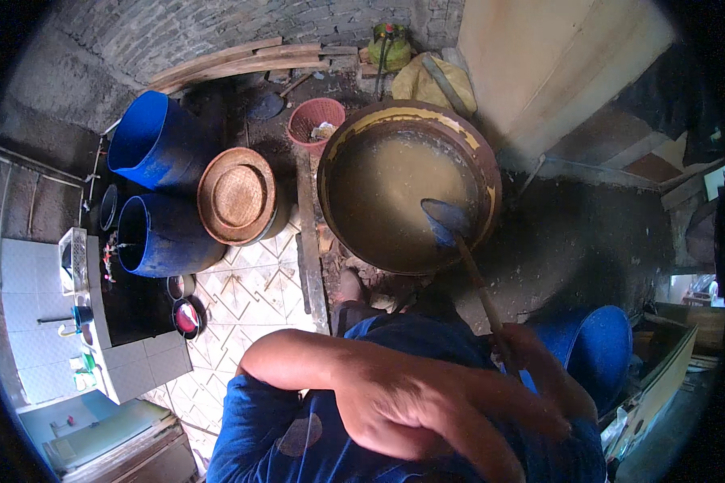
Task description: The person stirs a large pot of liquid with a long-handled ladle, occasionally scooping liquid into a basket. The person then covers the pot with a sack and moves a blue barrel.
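A large round cauldron (489, 153) with a wide brown rim stands in front of me, holding a cloudy tan liquid with some froth. My right hand (525, 348) is closed round the wooden handle of a long-handled skimmer (479, 282). Its dark, bluish round head rests in the liquid at the cauldron's near right side. Close to the camera, my left hand (415, 410) reaches across my body with its fingers stretched toward my right forearm. Nothing shows in it; whether its fingertips touch that forearm, I cannot tell.
Two blue barrels (165, 145) and a round woven tray (236, 197) stand left. Beyond are a pink basket (315, 122), wooden planks (242, 64) and a green gas cylinder (389, 50). Another blue barrel (600, 354) stands close right. A raised edge (308, 233) borders the tiles.
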`<state>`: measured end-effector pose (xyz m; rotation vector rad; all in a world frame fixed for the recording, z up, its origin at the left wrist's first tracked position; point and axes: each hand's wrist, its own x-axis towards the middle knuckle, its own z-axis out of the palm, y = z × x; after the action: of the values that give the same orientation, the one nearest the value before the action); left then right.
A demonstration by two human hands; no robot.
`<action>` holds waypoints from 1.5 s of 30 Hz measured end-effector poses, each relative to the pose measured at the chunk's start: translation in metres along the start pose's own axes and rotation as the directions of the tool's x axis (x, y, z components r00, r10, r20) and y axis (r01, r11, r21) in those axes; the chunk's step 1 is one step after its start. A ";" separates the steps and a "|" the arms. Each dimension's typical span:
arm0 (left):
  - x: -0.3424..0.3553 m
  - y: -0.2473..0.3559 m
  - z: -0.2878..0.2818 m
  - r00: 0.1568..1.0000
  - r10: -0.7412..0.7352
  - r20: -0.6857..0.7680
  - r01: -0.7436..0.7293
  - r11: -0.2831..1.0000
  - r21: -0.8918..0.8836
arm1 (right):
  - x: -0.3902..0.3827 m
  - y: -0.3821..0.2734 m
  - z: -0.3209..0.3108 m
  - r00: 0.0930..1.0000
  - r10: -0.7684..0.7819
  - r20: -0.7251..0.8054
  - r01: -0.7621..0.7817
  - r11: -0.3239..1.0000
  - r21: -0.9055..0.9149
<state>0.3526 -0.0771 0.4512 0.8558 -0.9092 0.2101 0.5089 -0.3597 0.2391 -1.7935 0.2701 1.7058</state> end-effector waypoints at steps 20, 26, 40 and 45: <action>-0.512 -0.015 0.010 -0.616 -0.235 -0.752 0.628 0.430 -0.649 | 0.146 -0.087 -0.018 0.919 -0.364 -0.152 0.293 0.887 -0.357; -0.529 -0.044 0.047 -0.735 -0.246 -0.631 0.404 0.589 -0.700 | 0.195 -0.120 -0.009 0.893 -0.391 -0.224 0.281 0.872 -0.402; -0.522 -0.057 0.043 -0.734 -0.211 -0.645 0.354 0.692 -0.629 | 0.210 -0.166 0.089 0.702 -0.697 -0.146 0.257 0.440 -0.860; -0.519 -0.066 0.039 -0.731 -0.231 -0.642 0.348 0.682 -0.643 | 0.199 -0.158 0.089 0.736 -0.676 -0.044 0.317 0.401 -0.859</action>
<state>0.0400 -0.0549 0.0299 0.5848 1.5411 0.1502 0.5507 -0.1315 0.1018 -2.5010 -1.0357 0.9952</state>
